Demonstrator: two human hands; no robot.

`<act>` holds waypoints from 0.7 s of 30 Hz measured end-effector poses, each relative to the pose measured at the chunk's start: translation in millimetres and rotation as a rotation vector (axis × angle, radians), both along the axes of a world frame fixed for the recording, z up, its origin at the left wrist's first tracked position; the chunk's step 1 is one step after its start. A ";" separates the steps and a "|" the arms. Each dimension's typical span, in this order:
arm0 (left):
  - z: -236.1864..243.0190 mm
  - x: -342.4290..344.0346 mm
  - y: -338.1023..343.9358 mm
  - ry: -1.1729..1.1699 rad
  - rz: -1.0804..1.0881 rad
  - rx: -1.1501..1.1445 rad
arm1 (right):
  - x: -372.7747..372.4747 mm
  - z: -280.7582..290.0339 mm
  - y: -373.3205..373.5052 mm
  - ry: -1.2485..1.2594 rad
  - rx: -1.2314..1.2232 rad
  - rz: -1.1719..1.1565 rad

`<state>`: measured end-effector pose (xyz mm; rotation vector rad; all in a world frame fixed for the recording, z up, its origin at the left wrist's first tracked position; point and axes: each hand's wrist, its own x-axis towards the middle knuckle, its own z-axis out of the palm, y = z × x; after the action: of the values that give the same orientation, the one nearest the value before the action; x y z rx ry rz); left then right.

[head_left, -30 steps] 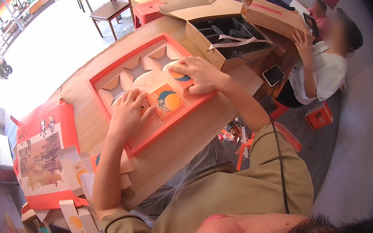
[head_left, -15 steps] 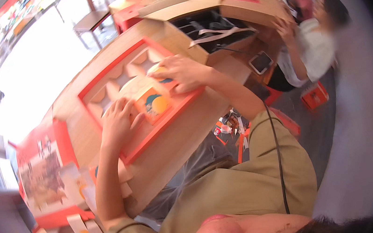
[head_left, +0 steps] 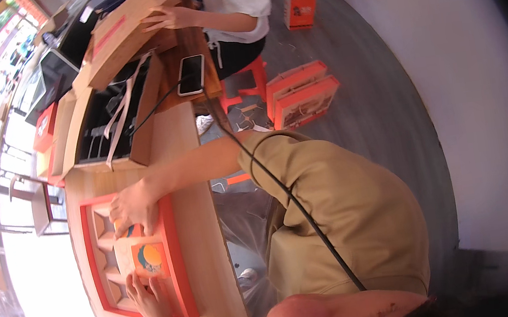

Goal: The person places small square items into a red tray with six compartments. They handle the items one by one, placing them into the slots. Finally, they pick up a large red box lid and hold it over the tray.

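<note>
A shallow red-rimmed gift box (head_left: 180, 258) lies on the wooden table, its beige insert (head_left: 108, 258) divided into several compartments. A small orange carton (head_left: 150, 260) with a yellow disc and teal pattern sits in its near row. My right hand (head_left: 137, 206) bends over a second small patterned carton (head_left: 129, 231), fingers and thumb closed around it and partly hiding it. My left hand (head_left: 150, 303) is at the other end of the gift box, fingers apart beside the orange carton; whether they touch it is unclear.
Beyond the gift box stands an open cardboard carton (head_left: 142, 135) with black contents and pale straps. A phone (head_left: 191, 75) lies near a co-worker's hand (head_left: 168, 18) holding a cardboard flap. Red bags (head_left: 304, 97) and a red stool (head_left: 251, 82) stand on the floor. A cable (head_left: 284, 190) crosses my right arm.
My view has swung to the right, so the table and gift box appear turned and farther left. Both hands stay at the gift box, the right one still on the small carton.
</note>
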<state>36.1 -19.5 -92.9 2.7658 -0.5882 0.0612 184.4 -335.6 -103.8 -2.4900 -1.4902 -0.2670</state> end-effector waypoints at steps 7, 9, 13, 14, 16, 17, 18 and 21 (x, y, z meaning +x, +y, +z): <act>-9.5 10.2 2.8 -0.007 0.010 0.029 | -14.2 6.4 10.9 0.149 -0.031 -0.169; -10.2 8.1 -0.8 -0.004 0.029 0.026 | -16.4 2.0 9.5 0.117 -0.013 -0.184; -7.9 6.7 -3.5 -0.012 0.023 0.029 | -13.2 -11.9 11.0 0.112 -0.019 -0.200; -8.5 6.5 -1.6 -0.016 0.020 0.033 | -10.8 -13.8 14.4 0.131 -0.031 -0.205; -7.3 7.2 -1.9 -0.017 0.005 0.027 | -6.9 -17.4 20.0 0.167 -0.055 -0.220; -6.0 7.3 -1.9 -0.012 -0.005 0.018 | -6.0 -20.4 21.3 0.186 -0.066 -0.227; -4.5 5.8 -1.4 -0.010 -0.008 0.004 | -6.0 -20.2 21.4 0.199 -0.060 -0.223; 0.1 0.9 -2.7 0.001 -0.006 -0.015 | -13.8 -17.7 24.6 0.109 0.007 -0.254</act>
<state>36.9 -22.1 -92.8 2.7494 -0.5934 0.0625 170.5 -311.1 -121.5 -2.6413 -1.1303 -0.1749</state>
